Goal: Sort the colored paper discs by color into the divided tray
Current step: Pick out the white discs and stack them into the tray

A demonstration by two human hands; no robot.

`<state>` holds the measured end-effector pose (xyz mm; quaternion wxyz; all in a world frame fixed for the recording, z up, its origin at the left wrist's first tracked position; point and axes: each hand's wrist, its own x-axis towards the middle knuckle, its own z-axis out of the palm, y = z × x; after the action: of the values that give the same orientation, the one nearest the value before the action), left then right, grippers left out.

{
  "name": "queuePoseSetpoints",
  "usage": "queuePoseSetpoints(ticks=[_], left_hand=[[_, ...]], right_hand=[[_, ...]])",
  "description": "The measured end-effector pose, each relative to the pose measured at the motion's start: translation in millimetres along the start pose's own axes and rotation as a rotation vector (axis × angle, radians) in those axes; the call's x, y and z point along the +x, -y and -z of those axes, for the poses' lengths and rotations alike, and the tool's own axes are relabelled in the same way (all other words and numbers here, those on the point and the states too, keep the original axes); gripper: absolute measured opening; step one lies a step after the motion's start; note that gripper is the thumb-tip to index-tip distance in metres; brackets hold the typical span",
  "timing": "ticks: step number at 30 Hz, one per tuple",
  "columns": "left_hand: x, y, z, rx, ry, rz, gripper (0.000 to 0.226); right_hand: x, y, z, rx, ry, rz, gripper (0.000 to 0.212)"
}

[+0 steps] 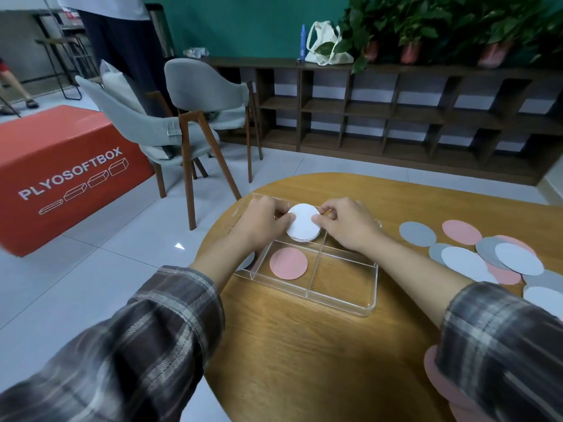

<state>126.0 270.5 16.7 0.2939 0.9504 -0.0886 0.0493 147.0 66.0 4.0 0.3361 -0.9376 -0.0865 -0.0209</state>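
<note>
Head view shows both my hands over the far part of the clear divided tray (370,300). My left hand (262,220) and my right hand (347,226) hold one small stack of white discs (303,222) between them. The left thumb presses its left edge, and the right thumb and forefinger pinch its right edge; the other fingers are curled. The stack is over a far compartment, but I cannot tell if it touches the tray floor. Just nearer to me than the stack, below my left hand, one pink disc (288,263) lies flat in a near compartment. A grey disc (248,260) shows partly under my left wrist; whether it is inside the tray I cannot tell. To the right of my right hand, well apart from the tray, loose discs (487,257) in grey, pink and white overlap on the wooden table (304,345). More pink discs (432,370) lie under my right sleeve.
</note>
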Motion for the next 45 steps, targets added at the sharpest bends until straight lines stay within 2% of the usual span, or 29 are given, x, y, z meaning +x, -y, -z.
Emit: queuePoseSetpoints(ticks=[5,8,10,15,21,29,36,42,45], left_hand=[[6,4,-7,0.120,-0.052,-0.006,0.027],[6,4,-15,0.198,-0.102,-0.003,0.021],[6,5,-20,0.211,-0.116,0.015,0.027],[0,-16,-11,0.192,-0.133,-0.026,0.025],[-7,-78,-16,0.144,-0.010,-0.217,0.022],[-22,-177,-75,0.100,0.154,-0.370,0.020],[-32,-229,-141,0.112,0.236,-0.337,0.029],[-37,-236,-201,0.058,0.222,-0.303,0.061],[-38,-234,-218,0.038,0.165,-0.289,0.069]], right_hand=[[4,-5,-8,-0.045,0.006,0.015,0.026],[1,-6,-16,-0.114,-0.024,0.040,0.024],[-2,-5,-18,-0.169,-0.057,0.059,0.021],[-13,-7,0,-0.050,-0.142,0.098,0.011],[-52,-34,48,0.030,-0.155,0.089,0.011],[-125,-118,111,0.005,-0.210,-0.001,0.018],[-183,-180,150,-0.039,-0.253,-0.051,0.019],[-213,-207,155,0.028,-0.302,-0.041,0.024],[-221,-218,151,0.038,-0.344,-0.051,0.025]])
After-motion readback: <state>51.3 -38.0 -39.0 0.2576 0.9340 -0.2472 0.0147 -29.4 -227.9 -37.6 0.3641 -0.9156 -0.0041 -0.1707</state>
